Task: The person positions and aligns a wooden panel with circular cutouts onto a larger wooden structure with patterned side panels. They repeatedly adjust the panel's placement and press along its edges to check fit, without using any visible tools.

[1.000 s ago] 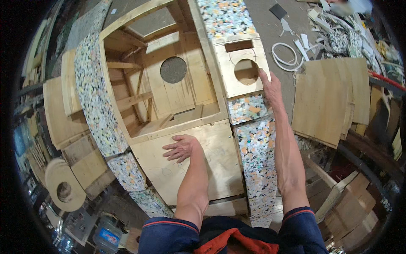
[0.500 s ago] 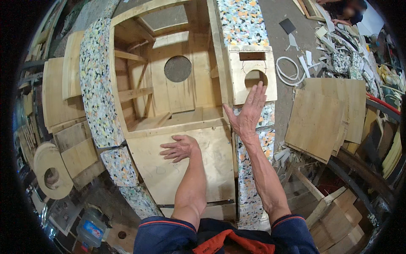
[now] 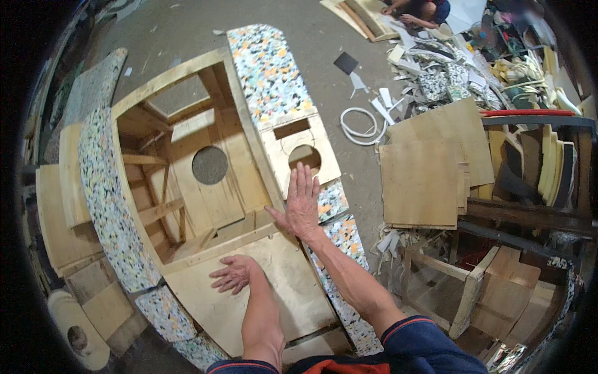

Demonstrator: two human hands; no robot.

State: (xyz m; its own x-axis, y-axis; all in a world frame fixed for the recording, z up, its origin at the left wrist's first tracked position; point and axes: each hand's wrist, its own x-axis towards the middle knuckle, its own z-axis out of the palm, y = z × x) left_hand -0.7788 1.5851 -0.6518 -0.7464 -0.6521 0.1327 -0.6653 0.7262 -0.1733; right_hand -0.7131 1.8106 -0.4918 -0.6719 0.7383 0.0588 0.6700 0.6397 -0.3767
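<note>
A big wooden box frame (image 3: pixel 168 77), open on top, lies ahead of me, with a round hole in its inner board. My left hand (image 3: pixel 235 274) rests with spread fingers on the pale plywood panel (image 3: pixel 296 290) at the frame's near end. Nothing is in it. To the right, my right hand (image 3: pixel 301 210) is stretched out flat and holds nothing. Its fingertips touch a small wooden panel (image 3: pixel 272 153) with a round hole and a rectangular slot. Speckled foam strips run along the frame's left side (image 3: pixel 106 193) and right side (image 3: pixel 268 75); the small panel lies over the right one.
Plywood sheets (image 3: pixel 420 187) are stacked at the right, beside a loop of white tubing (image 3: pixel 344 124). Beyond lies a heap of foam offcuts (image 3: pixel 433 56), where another person (image 3: pixel 430 12) crouches. A wooden stand (image 3: pixel 467 296) is at lower right, a holed wooden piece (image 3: pixel 59 311) at lower left.
My view has turned to the right, so the frame appears lower, further left and tilted. Both hands keep nearly the same places on the wood.
</note>
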